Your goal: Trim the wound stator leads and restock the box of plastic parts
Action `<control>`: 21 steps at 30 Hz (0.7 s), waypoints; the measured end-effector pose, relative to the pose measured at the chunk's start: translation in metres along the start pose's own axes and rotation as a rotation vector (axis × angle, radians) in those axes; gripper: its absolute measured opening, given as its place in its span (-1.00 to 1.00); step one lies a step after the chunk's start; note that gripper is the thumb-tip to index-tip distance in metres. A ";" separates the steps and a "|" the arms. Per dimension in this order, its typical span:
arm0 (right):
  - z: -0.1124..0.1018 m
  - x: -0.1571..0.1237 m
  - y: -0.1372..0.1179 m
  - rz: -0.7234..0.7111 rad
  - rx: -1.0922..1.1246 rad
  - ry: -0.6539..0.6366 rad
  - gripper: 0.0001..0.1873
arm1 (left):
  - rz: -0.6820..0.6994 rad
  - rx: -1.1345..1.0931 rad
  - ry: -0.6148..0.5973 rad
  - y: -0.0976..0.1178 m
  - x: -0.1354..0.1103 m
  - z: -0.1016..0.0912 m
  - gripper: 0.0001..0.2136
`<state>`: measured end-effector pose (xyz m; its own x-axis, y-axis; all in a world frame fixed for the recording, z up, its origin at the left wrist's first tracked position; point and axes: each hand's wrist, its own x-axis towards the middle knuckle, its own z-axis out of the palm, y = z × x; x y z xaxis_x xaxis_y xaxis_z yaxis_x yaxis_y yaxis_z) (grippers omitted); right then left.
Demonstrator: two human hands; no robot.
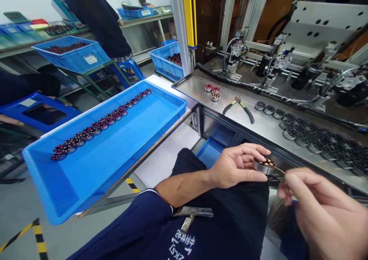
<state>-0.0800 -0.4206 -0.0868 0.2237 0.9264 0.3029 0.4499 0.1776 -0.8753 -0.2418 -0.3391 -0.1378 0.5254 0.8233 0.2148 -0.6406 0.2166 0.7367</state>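
My left hand (240,164) grips a round motor stator (263,167), silver at the side and wound with copper on top, between thumb and fingers. From its right side a thin copper wire (278,170) runs to my right hand (319,202), whose thumb and forefinger pinch the end. Both hands are above my lap, in front of the metal bench. On that bench lie pliers (239,108) with black and green handles, spread apart. Beyond them stand two red-topped stators (212,88) and one copper-coloured stator (215,96).
Rows of dark motor rings (301,129) cover the bench's right part. Behind them stands a machine with clamps and cylinders (276,60). On my left, a blue tray (123,145) holds a line of wound stators. A co-worker (100,22) is at the back bench, near blue crates (71,58).
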 end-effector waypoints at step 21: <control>0.044 -0.012 0.041 -0.023 0.472 -0.047 -0.68 | 0.277 0.671 -0.045 0.026 -0.002 -0.014 -0.22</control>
<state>-0.1022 -0.4098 -0.1427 0.1744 0.9325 0.3162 0.0092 0.3196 -0.9475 -0.2671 -0.3276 -0.1285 0.4256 0.7757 0.4660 -0.2798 -0.3769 0.8830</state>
